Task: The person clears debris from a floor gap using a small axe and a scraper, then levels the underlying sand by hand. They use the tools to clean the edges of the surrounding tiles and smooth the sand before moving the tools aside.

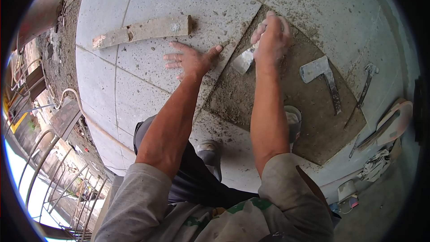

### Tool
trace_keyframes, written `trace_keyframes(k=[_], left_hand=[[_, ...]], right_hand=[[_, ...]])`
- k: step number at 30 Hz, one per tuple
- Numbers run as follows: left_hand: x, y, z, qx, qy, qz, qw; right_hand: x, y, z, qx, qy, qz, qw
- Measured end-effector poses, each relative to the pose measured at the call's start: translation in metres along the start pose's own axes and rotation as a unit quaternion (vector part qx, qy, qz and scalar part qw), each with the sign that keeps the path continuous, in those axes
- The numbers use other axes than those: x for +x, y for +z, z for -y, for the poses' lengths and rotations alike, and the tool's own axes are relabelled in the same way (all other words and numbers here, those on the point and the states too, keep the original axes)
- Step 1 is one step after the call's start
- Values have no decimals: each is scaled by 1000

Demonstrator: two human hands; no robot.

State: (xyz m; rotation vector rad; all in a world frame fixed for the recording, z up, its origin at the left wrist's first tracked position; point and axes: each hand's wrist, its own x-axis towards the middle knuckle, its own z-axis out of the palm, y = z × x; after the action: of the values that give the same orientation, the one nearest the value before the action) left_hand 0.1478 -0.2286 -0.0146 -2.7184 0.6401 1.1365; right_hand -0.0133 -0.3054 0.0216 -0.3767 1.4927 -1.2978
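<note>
My left hand [193,59] lies spread on a grey floor tile, its thumb near the tile's edge. Fingers of my right hand [272,38] are wrapped round the handle of a trowel [243,61], whose metal blade points down and left over the bare mortar bed [309,112]. A wooden board [145,31] lies on the tiles beyond my left hand. Right of my right forearm, a hatchet-like tool [319,71] with a wide metal head rests on the mortar. Close to that forearm stands a small container [293,118], partly hidden.
A hammer [369,74] lies at the right edge of the mortar bed. Beyond it are a round brush-like item [398,123] and a crumpled cloth [375,165]. A hose [85,114] crosses the left tiles. Bent metal bars [40,166] stand at the lower left.
</note>
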Motion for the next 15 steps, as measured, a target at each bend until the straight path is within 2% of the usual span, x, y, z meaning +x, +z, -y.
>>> trace_keyframes(k=[1, 3, 5, 7, 8, 10, 13, 15], left_hand=[[4, 1, -10, -19, 28, -10, 999], [1, -1, -10, -25, 22, 0, 999], [2, -2, -13, -14, 11, 1, 1000], [2, -4, -17, -22, 15, -4, 1000], [-1, -3, -14, -22, 15, -3, 1000], [3, -3, -16, -29, 19, -1, 999], [1, -2, -15, -22, 19, 2, 1000], [-4, -3, -14, -15, 12, 0, 1000]], right_hand=[[12, -1, 11, -2, -8, -3, 1000], [22, 3, 25, 43, -44, -44, 997], [8, 13, -19, -1, 19, -74, 997], [0, 12, -4, -43, 18, 1, 999], [2, 9, 6, -46, 21, -2, 999], [18, 4, 27, 36, -33, -5, 999], [28, 5, 31, 46, -57, -32, 997], [10, 12, -18, -60, -11, -17, 998]])
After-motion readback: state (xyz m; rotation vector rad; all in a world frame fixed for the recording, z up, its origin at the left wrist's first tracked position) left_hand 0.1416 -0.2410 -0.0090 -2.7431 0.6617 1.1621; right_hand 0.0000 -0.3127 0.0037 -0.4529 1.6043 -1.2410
